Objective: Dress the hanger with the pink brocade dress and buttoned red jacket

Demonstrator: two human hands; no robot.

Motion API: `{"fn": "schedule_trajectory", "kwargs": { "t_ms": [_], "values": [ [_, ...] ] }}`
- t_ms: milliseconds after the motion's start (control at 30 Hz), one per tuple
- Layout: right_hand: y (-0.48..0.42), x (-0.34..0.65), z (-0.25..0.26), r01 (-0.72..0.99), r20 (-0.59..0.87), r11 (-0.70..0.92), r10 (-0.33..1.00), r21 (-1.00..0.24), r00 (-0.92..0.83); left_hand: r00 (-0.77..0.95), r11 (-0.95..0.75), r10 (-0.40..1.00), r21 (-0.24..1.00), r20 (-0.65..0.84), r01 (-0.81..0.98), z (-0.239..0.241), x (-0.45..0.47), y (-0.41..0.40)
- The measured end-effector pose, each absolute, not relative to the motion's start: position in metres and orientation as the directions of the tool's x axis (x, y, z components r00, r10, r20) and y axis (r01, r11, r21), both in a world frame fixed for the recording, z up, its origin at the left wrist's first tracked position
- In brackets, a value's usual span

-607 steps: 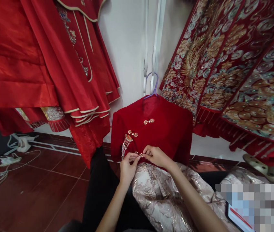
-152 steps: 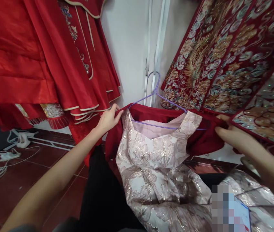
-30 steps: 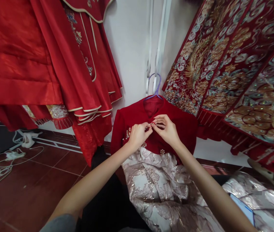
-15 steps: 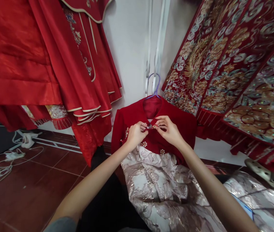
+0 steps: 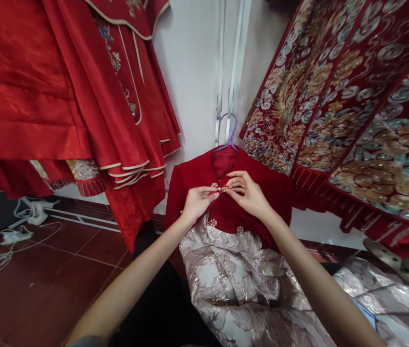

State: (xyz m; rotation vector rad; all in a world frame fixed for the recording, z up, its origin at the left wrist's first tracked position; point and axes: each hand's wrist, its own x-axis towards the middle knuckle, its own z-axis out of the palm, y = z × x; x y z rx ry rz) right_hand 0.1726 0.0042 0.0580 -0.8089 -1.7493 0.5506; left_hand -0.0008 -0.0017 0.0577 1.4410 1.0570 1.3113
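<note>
Two hands are meeting at the neckline: the left hand (image 5: 197, 203) is pinching one side of a flower-shaped clasp (image 5: 222, 190), and the right hand (image 5: 246, 193) is pinching the other. Half a second ago a gap was showing between the halves; now they are sitting together, apparently bringing the fastening nearer to closing. Fingertips are covering part of it, so whether it is hooked cannot be told. Below, two flower fastenings, one left (image 5: 213, 222) and one right (image 5: 240, 230), are lying apart. The red jacket (image 5: 222, 208) is hanging from a purple hanger (image 5: 230, 135) over a pale brocade dress (image 5: 236, 284), whose skirt is spreading across the near side, beside dark trousers (image 5: 153, 294). Farther out, red garments (image 5: 117, 96) are hanging left, embroidered ones (image 5: 349, 111) right; white cables (image 5: 0, 255) are trailing over the tiled floor (image 5: 63, 270) at far left.
</note>
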Motion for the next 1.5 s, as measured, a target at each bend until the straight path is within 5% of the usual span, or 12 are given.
{"fn": "schedule_trajectory", "kwargs": {
  "t_ms": [567, 967, 1500],
  "values": [
    [0.015, 0.166, 0.046, 0.259, 0.672, 0.682, 0.728, -0.685, -0.140, 0.187, -0.302, 0.944, 0.938, 0.271, 0.167, 0.057, -0.002, 0.015],
    [0.016, 0.163, 0.045, 0.261, 0.679, 0.679, 0.727, -0.686, -0.107, 0.273, -0.540, 0.823, 0.537, 0.498, 0.647, 0.072, 0.000, 0.009],
    [0.016, 0.159, 0.045, 0.365, 0.711, 0.697, 0.693, -0.617, -0.119, 0.349, -0.625, 0.767, 0.504, 0.538, 0.596, 0.064, -0.001, 0.011]
  ]
}}
